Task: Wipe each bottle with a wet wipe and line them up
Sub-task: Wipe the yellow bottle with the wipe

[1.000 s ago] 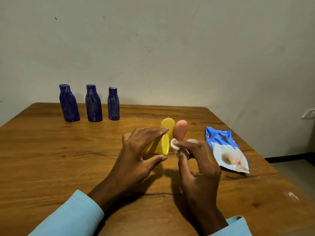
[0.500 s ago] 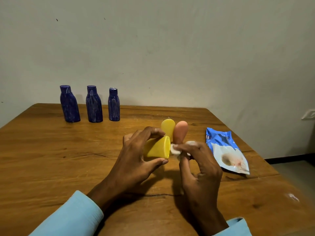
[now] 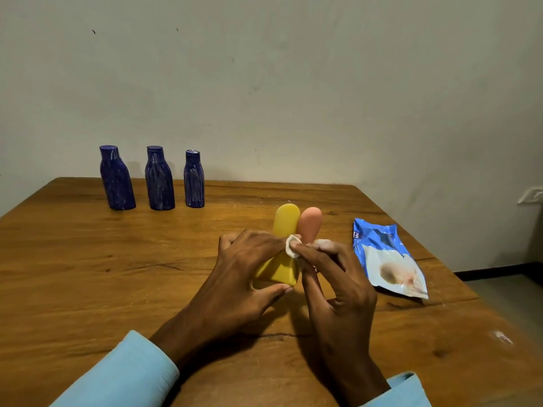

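Wooden surface (image 3: 88, 274) against a plain pale wall (image 3: 293, 83), one wall socket (image 3: 531, 195) off the right edge. Three blue bottles (image 3: 160, 179) stand upright in a row near the far left edge, apart from each other. Near the middle you have three more: one yellow bottle (image 3: 277, 270) in your left hand (image 3: 244, 277), tilted, and behind it one more yellow bottle (image 3: 286, 220) and one pink bottle (image 3: 311, 223) standing touching side by side. Your left grip is closed round the tilted yellow bottle, thumb under its lower end, fingers over the top. Your right hand (image 3: 338, 277) pinches one white wet wipe (image 3: 292, 249) between thumb and fingers, pressing it against the held yellow bottle just beside your left fingers. One blue-and-white wipes pack (image 3: 388, 259) lies flat toward the right edge, well apart from the blue bottles. Two light blue sleeves (image 3: 123, 374) at the near edge.
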Motion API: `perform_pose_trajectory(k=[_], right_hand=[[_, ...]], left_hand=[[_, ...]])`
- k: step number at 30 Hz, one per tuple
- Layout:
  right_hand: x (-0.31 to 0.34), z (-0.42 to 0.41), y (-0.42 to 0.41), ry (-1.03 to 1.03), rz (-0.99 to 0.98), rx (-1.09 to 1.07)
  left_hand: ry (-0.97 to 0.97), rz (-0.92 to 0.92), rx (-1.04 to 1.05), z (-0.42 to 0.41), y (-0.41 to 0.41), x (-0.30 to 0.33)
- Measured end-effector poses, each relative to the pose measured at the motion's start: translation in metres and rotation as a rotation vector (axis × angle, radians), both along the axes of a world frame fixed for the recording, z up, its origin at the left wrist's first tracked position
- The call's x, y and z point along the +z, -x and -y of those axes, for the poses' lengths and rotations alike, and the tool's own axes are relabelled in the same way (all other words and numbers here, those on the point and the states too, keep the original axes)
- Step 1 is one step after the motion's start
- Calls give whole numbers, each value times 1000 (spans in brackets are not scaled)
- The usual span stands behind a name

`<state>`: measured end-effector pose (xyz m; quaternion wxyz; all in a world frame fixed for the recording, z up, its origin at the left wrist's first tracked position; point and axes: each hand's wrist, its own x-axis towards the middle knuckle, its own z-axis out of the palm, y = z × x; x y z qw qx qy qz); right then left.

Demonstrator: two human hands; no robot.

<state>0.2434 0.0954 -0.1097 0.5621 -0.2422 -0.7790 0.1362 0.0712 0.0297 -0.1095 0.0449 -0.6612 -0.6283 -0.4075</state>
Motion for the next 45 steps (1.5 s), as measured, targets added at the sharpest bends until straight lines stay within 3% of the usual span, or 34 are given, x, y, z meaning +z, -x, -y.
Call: perform_pose_trajectory(k=[6, 11, 21, 29, 34, 40, 45], right_hand=[[7, 6, -2, 11, -52, 123], [7, -1, -1, 63, -115, -52], [2, 2, -4, 44, 30, 129], [4, 1, -1, 60, -26, 6], [4, 3, 0, 54, 13, 62], [5, 2, -5, 80, -50, 50], [-1, -4, 1, 122, 44, -36]], left_hand=[[21, -22, -4, 1, 2, 4], [29, -42, 10, 1, 5, 1], [-68, 66, 148, 3, 11, 9], [-52, 33, 114, 3, 6, 9], [-35, 11, 89, 2, 2, 10], [106, 163, 65, 7, 9, 20], [403, 12, -4, 7, -8, 23]])
